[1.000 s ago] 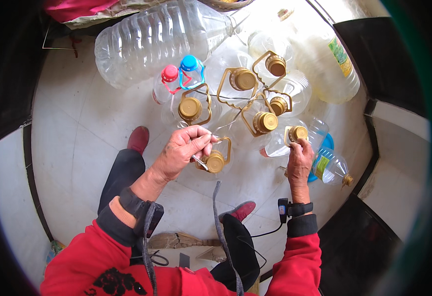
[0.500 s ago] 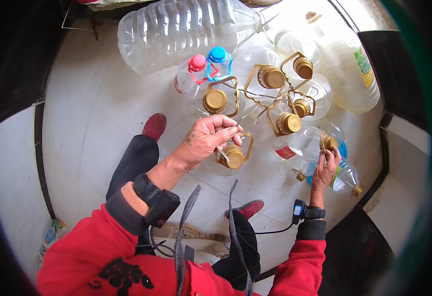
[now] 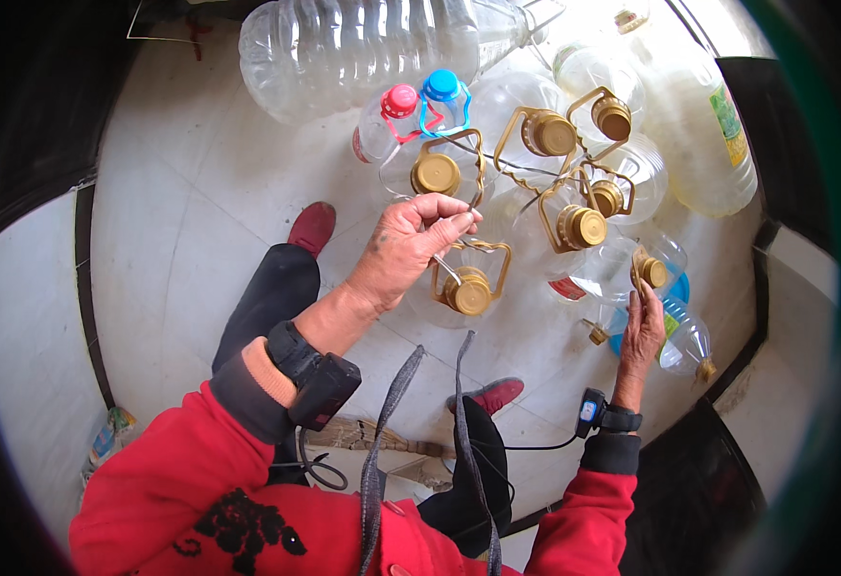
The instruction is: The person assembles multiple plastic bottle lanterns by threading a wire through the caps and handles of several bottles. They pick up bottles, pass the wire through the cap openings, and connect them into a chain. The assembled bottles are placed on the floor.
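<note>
My left hand (image 3: 403,248) is closed in a pinch on a thin cord; a pale end (image 3: 448,270) of it sticks out below the fingers. Just beyond the hand stands a clear plastic jug with a gold cap (image 3: 437,174) and loop handle. Another gold-capped jug (image 3: 471,292) stands just right of the hand, nearer me. The cord (image 3: 526,169) runs among the gold handles of several jugs grouped to the right. My right hand (image 3: 643,331) has its fingers at the gold handle of a tilted clear jug with a gold cap (image 3: 654,273); its fingertips are partly hidden.
A big ribbed clear bottle (image 3: 363,53) lies at the back. Two smaller bottles with a red cap (image 3: 400,100) and a blue cap (image 3: 442,85) stand before it. A large labelled bottle (image 3: 703,134) is at far right. Small bottles (image 3: 686,344) lie by my right hand.
The whole view has shifted, moving the jugs rightward and up in the picture. My left hand keeps its pinch on the cord. The right hand's fingers look straighter at the handle.
</note>
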`<state>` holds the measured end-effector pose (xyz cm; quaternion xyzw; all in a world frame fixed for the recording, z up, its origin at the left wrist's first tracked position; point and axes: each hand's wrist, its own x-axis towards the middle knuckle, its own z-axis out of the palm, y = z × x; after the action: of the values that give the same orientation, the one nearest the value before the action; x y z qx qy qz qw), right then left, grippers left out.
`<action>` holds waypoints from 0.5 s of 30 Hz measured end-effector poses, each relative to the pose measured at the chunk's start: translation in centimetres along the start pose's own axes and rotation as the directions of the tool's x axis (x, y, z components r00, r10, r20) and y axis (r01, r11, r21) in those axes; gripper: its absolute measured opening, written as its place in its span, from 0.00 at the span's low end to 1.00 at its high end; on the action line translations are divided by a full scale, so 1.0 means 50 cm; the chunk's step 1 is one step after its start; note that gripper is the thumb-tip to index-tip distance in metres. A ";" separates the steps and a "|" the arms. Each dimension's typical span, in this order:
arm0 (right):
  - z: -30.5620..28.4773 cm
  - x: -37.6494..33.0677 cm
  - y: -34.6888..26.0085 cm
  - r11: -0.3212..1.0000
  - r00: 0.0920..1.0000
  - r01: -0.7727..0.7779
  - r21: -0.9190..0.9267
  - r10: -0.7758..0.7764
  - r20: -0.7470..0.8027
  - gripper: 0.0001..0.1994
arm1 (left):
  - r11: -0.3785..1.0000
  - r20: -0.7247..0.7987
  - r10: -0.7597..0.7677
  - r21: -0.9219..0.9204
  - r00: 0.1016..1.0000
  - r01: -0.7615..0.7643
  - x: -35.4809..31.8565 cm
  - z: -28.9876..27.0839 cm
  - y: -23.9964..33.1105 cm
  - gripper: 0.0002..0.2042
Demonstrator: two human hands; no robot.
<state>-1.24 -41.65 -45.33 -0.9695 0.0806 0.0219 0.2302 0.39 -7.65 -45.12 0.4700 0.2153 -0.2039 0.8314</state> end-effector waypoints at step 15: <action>-0.002 0.008 -0.034 0.987 0.983 0.156 0.046 -0.160 0.087 0.09 | 0.999 -0.004 -0.017 0.029 1.000 0.017 -0.001 0.007 0.005 0.08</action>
<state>-0.56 -40.25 -44.52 -0.9662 -0.0067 0.0460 0.2537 0.54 -7.82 -44.75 0.4804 0.2178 -0.2133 0.8223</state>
